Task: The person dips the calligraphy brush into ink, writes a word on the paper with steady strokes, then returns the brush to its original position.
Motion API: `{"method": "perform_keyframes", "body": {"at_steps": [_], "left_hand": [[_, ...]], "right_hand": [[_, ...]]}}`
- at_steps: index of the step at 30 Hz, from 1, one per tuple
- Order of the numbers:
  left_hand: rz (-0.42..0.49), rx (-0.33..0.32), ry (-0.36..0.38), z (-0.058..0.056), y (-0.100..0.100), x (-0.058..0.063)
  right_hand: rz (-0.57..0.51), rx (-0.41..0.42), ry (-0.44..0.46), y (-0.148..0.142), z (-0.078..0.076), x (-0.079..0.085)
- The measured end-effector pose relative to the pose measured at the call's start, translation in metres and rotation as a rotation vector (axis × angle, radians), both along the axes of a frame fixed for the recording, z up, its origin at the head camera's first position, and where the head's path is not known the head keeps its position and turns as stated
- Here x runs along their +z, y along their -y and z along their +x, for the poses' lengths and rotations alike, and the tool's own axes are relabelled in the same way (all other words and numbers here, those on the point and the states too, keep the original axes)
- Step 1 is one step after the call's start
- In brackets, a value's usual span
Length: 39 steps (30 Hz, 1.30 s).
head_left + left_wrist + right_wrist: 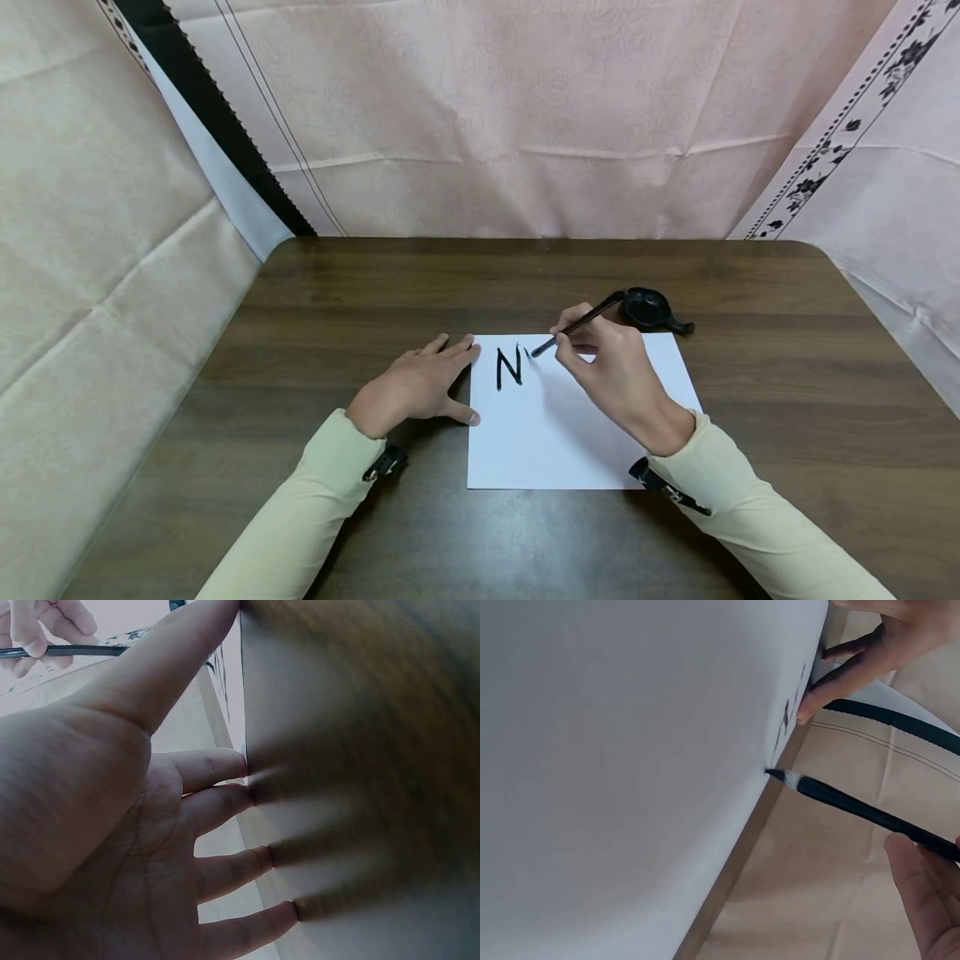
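A white sheet of paper (540, 442) lies on the table with a black letter N (509, 368) and a short black stroke near its top left. Between thumb and fingers, my right hand (626, 379) pinches a dark writing brush (592, 316). In the right wrist view, the black tip of the brush (840, 799) meets the paper near its edge. My left hand (416, 387) is spread flat, its thumb and index fingertip at the sheet's left edge. The left wrist view shows its straight fingers (236, 866) touching the tabletop.
Just beyond the paper's top right stands a small black ink dish (647, 309) with a short handle. The brown wooden table (337, 283) has rounded far corners. Pale patterned cloth (525, 117) hangs behind it and at both sides.
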<state>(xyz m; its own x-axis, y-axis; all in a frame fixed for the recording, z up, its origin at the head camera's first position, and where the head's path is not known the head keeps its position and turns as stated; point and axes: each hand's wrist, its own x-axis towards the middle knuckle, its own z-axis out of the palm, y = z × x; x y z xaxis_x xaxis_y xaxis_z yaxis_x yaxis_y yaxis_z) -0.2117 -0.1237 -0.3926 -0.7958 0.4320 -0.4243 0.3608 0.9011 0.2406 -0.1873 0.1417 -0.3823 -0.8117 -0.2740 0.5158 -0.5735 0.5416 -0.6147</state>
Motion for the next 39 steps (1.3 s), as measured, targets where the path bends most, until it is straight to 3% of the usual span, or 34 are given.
{"method": "perform_keyframes", "body": {"at_steps": [15,39], "left_hand": [[-0.002,-0.001,-0.002,0.000,0.000,0.000],[-0.002,0.003,-0.002,0.000,-0.001,0.001]], "right_hand": [[0.085,-0.002,0.123,-0.003,0.008,0.020],[0.044,-0.061,-0.047,-0.016,-0.011,0.008]]}}
